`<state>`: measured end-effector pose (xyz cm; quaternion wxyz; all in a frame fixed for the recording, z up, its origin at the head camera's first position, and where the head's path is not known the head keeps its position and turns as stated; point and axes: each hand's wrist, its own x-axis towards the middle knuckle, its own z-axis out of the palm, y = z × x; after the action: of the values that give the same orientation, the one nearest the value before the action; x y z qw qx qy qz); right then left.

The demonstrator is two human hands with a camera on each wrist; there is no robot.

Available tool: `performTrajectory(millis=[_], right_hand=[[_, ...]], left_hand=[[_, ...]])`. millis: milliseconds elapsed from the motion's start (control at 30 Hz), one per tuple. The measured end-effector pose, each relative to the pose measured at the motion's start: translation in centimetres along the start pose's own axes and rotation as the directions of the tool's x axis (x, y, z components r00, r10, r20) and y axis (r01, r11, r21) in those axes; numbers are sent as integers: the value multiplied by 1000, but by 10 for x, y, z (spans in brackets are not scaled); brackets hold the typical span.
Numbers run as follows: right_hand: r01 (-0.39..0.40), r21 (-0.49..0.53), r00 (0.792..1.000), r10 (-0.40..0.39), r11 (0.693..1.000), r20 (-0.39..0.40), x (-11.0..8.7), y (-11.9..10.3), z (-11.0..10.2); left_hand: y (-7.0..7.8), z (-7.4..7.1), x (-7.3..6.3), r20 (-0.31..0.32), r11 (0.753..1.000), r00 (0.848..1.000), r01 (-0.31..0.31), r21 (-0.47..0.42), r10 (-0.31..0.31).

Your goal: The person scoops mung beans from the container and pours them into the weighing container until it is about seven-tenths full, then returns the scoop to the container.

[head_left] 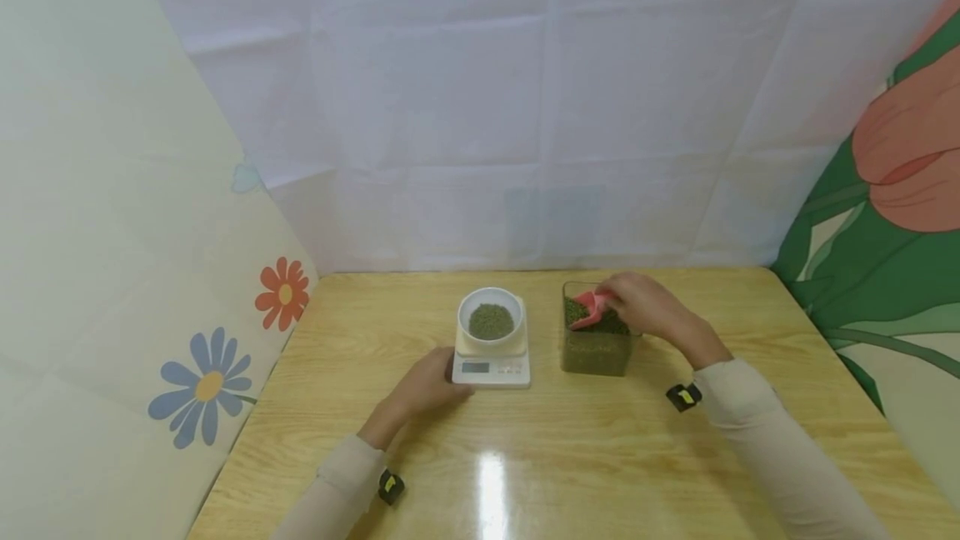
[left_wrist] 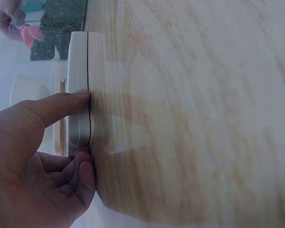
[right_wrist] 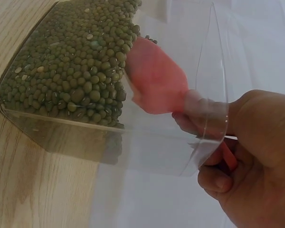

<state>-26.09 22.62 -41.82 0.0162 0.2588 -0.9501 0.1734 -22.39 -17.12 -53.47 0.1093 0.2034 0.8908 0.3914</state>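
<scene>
A white kitchen scale [head_left: 491, 369] carries a white bowl [head_left: 468, 300] with a heap of mung beans [head_left: 491, 322] in it. My left hand [head_left: 429, 382] holds the scale's near left corner, thumb on the front edge and curled fingers at the side. In the right wrist view, a clear plastic container [right_wrist: 213, 71] holds many mung beans [right_wrist: 71, 61]. My right hand [right_wrist: 261, 152] grips the handle of a pink scoop [right_wrist: 156, 78], whose tip meets the beans inside the container. The scoop's contents cannot be made out.
Everything stands on a wood-grain table [head_left: 570, 457], with the container to the right of the scale. A white cloth [head_left: 435, 107] hangs behind the table's back edge. Flower-printed sheets flank both sides.
</scene>
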Motion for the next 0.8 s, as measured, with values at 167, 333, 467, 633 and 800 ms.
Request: performTrajectory(millis=[167, 333, 467, 633, 800], right_hand=[[5, 5, 1000, -5, 1000, -15, -1, 2, 1], [-8, 17, 1000, 9, 1000, -25, -3, 3, 3], [-24, 31, 999, 24, 999, -22, -4, 5, 4], [-40, 47, 999, 40, 998, -12, -4, 5, 3], [-48, 55, 999, 49, 997, -14, -6, 4, 1]], left_hand=[[0, 0, 0, -2, 1000, 1000, 2, 5, -2], [1, 0, -1, 1, 1000, 1000, 3, 7, -3], [2, 0, -1, -3, 1000, 1000, 14, 9, -14], [3, -1, -1, -9, 1000, 1000, 13, 15, -13], [2, 0, -2, -9, 1000, 1000, 11, 12, -11]])
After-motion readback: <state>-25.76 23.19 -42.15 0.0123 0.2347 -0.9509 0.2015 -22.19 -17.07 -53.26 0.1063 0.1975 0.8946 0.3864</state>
